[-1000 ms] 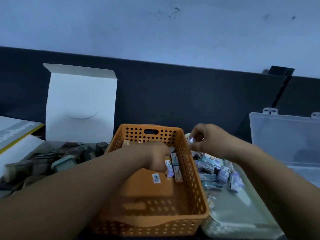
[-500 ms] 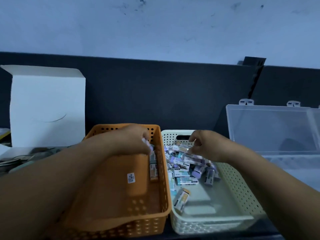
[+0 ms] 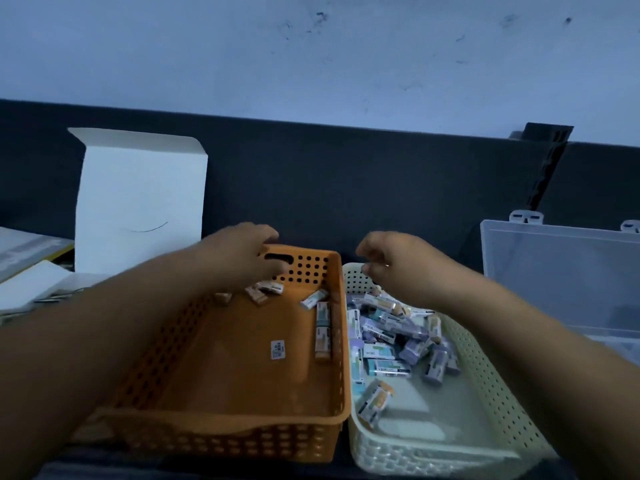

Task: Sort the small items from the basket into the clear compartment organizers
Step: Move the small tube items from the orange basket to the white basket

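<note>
An orange perforated basket (image 3: 242, 379) sits in front of me with a few small wrapped items (image 3: 322, 332) along its far and right sides. Beside it on the right, a cream basket (image 3: 485, 393) holds a pile of several small wrapped items (image 3: 391, 341). My left hand (image 3: 242, 252) reaches over the orange basket's far end by the handle slot, fingers stretched down next to loose items (image 3: 268, 289). My right hand (image 3: 398, 268) hovers above the cream basket's far end with curled fingers. A tiny glint shows among them; whether they hold something is unclear.
A clear plastic organizer (image 3: 561, 271) with its lid raised stands at the right. An open white cardboard box (image 3: 138, 202) stands at the back left, with papers (image 3: 27, 271) beside it. A dark panel runs behind everything.
My left hand has moved from the orange basket's right wall to its far end, and items now lie loose there. My right hand has lifted up off the cream basket's pile.
</note>
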Tool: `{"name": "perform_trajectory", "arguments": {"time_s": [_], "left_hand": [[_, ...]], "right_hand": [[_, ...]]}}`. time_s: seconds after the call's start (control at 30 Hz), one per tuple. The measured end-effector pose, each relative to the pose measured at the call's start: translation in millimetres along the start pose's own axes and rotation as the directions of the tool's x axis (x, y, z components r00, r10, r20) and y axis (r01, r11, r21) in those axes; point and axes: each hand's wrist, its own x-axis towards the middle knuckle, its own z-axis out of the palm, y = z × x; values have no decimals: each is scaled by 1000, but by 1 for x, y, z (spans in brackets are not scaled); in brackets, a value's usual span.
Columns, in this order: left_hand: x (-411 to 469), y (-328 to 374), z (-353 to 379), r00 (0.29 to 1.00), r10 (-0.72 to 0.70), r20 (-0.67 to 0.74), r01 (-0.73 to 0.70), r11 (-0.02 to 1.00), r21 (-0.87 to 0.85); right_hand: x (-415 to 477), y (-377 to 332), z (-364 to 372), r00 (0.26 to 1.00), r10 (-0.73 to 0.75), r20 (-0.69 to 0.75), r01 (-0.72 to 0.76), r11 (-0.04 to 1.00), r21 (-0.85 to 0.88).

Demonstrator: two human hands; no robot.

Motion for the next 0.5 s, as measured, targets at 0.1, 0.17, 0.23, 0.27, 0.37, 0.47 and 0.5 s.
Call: {"name": "perform_trajectory", "arguments": {"time_s": [0.1,0.17,0.23,0.27,0.37,0.47,0.5], "left_hand": [[-11,-44,-11,997,-73,20,71,991,118],[-20,-67,-13,989,-120,89,105,983,151],[-27,-84,-10,980,-131,149,111,984,136],[-29,-89,-6,978,-125,165,109,989,101],[-31,-102,2,984,-102,145,102,995,6],[-28,-110,9,993,-48,104,45,999,27],[-26,-113,10,994,-40,99,37,999,32]], "right_hand": [[18,-34,14,993,-74,89,73,997,4],[34,-56,26,982,-101,159,103,995,-6],[53,-75,41,965,-96,245,119,990,-78],[61,-81,49,953,-79,292,123,983,-134],[84,-97,74,917,-1,399,116,958,-263],[102,-106,97,913,45,404,63,966,-250],[106,-109,104,915,57,400,44,970,-239]]}}
